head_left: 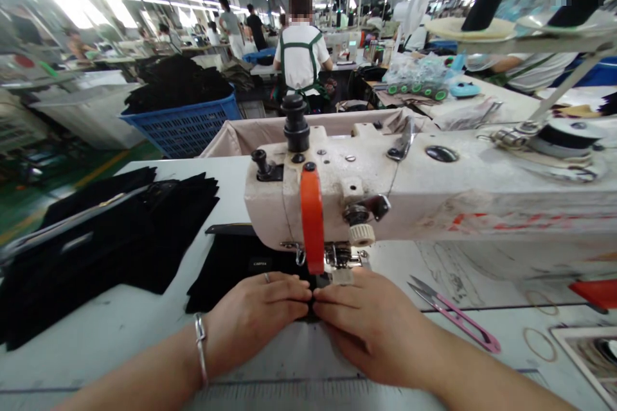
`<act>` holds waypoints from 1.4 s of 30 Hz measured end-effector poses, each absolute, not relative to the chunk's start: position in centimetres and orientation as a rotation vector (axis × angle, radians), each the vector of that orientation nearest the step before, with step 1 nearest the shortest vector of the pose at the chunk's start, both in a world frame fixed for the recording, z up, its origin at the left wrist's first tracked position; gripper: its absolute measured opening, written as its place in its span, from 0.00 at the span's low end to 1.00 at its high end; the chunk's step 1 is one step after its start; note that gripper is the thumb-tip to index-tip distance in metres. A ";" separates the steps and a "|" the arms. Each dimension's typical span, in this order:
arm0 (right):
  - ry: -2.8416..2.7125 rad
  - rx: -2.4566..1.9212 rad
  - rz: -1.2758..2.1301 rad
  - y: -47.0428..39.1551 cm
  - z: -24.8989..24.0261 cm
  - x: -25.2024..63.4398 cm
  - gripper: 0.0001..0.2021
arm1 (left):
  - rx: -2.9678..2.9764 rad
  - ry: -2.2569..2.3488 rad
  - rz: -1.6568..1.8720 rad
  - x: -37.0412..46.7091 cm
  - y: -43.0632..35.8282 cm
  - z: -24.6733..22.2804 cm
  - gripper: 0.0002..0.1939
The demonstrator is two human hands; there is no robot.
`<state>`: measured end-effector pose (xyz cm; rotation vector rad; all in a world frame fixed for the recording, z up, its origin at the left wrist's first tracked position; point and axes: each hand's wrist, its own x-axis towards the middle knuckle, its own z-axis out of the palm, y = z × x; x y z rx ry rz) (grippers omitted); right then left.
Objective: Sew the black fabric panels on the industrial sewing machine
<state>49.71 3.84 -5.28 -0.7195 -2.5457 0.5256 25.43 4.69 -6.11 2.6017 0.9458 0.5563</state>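
Note:
A black fabric piece (226, 260) with a small dark label (260, 264) lies under the head of a white sewing machine (414, 180). My left hand (263, 305) rests on its near part, fingers closed together on the cloth. From the other side, my right hand (369, 321) has its fingers bent onto the same near edge, just in front of the presser foot (342, 260). The fingertips of both hands almost meet; the thumbs are mostly hidden. An orange guard (312, 218) hangs before the needle area and hides part of it.
Pink-handled thread snips (460, 321) lie right of my right hand. Black fabric pieces with zippers (106, 237) are stacked at left. Behind stand a blue crate (183, 122) of dark cloth and a co-worker (299, 54), back turned. A ruler strip (270, 390) runs along the front.

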 end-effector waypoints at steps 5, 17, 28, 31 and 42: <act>-2.516 -0.801 0.480 3.9 -5.9 49.4 0.14 | 2.722 0.687 0.534 25.4 6.2 -5.8 0.15; -2.489 -0.990 0.392 4.0 -6.8 48.6 0.13 | 2.716 0.926 0.715 25.3 9.5 -6.9 0.12; -2.486 -0.978 0.339 4.3 -6.5 48.5 0.14 | 2.695 1.099 0.628 25.4 10.1 -7.4 0.11; -2.481 -0.992 0.324 4.3 -6.5 48.4 0.15 | 2.707 1.134 0.548 25.9 9.4 -5.9 0.10; -2.515 -0.953 0.401 4.2 -6.5 48.9 0.11 | 2.741 1.062 0.352 27.0 6.6 -2.5 0.10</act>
